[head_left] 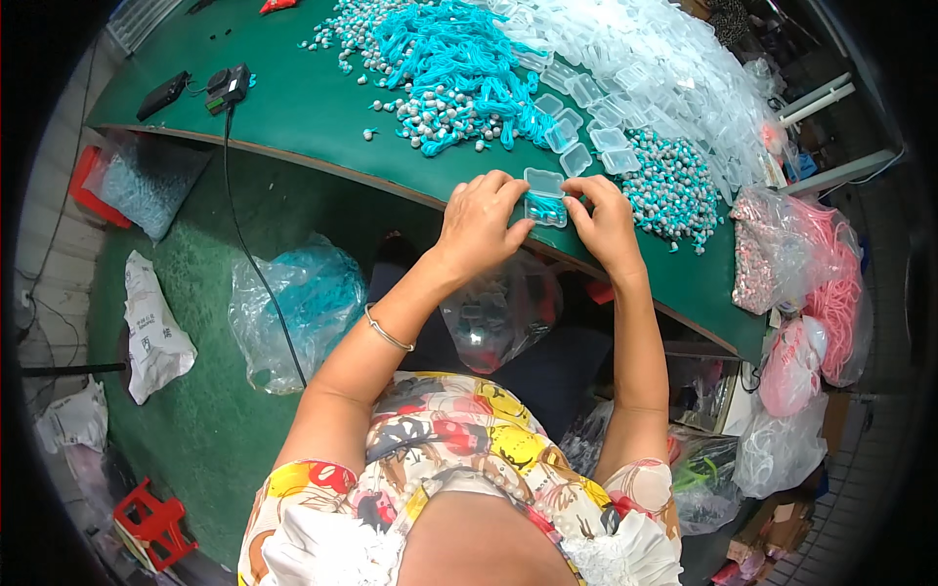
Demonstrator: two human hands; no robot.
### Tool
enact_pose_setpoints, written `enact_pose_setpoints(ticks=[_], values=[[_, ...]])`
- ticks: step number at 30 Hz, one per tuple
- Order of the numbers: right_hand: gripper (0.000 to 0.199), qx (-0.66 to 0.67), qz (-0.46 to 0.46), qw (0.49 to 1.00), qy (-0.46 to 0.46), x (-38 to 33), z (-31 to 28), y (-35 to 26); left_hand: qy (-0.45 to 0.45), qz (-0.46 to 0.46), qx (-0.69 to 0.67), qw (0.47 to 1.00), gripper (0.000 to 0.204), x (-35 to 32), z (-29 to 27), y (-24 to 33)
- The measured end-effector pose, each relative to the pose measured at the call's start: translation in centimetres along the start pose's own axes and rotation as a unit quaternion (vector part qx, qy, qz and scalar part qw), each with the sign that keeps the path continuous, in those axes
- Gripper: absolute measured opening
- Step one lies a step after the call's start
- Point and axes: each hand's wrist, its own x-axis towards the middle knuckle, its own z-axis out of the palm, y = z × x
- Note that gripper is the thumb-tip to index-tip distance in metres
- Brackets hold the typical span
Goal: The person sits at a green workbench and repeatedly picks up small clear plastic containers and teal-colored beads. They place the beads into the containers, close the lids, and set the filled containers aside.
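Observation:
A small clear plastic box (543, 182) stands with its hinged lid up at the table's front edge, teal cord (544, 209) inside it. My left hand (481, 223) grips its left side, thumb low and fingers near the lid. From the right, my right hand (606, 223) pinches the box near the hinge. Beyond my hands, several empty open boxes (576, 159) lie beside a big heap of clear boxes (674, 68). Teal cords (440, 49) with grey-white bead-like ends are piled further left. Small teal and grey pieces (674, 186) form a pile just right of my right hand.
The green table (293, 117) carries a black device (227, 88) whose cable hangs to the floor. Bags of pink cords (829, 283) hang by the right edge. Plastic bags (293, 303), a white sack (156, 327) and a red stool (154, 523) are on the floor.

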Motion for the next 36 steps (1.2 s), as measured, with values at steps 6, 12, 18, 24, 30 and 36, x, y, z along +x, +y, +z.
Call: enact_pose_setpoints(ticks=[6, 12, 18, 24, 30, 36], values=[[0.018, -0.027, -0.082, 0.995, -0.047, 1.3, 0.0, -0.5, -0.007, -0.012, 0.007, 1.0, 0.04, 0.2, 0.2, 0.0], [0.017, -0.093, -0.097, 0.986, -0.098, 2.5, 0.4, -1.1, -0.015, -0.032, 0.005, 0.999, 0.038, 0.4, 0.4, -0.1], [0.015, -0.067, -0.1, 0.989, -0.08, 2.6, 0.9, -1.2, -0.026, -0.041, -0.003, 0.999, 0.038, 0.5, 0.3, -0.1], [0.015, -0.088, -0.144, 0.983, -0.072, 2.8, 0.8, -1.4, -0.014, -0.049, -0.021, 0.998, 0.037, 0.7, 0.0, 0.1], [0.014, 0.035, -0.027, 0.998, -0.035, 2.2, 0.4, 0.8, 0.0, -0.04, -0.041, 0.998, 0.02, 1.2, 0.4, -0.5], [0.014, 0.075, 0.046, 0.995, 0.038, -0.3, 1.1, 1.8, 0.009, -0.032, -0.043, 0.999, 0.007, 2.1, 0.8, -0.1]])
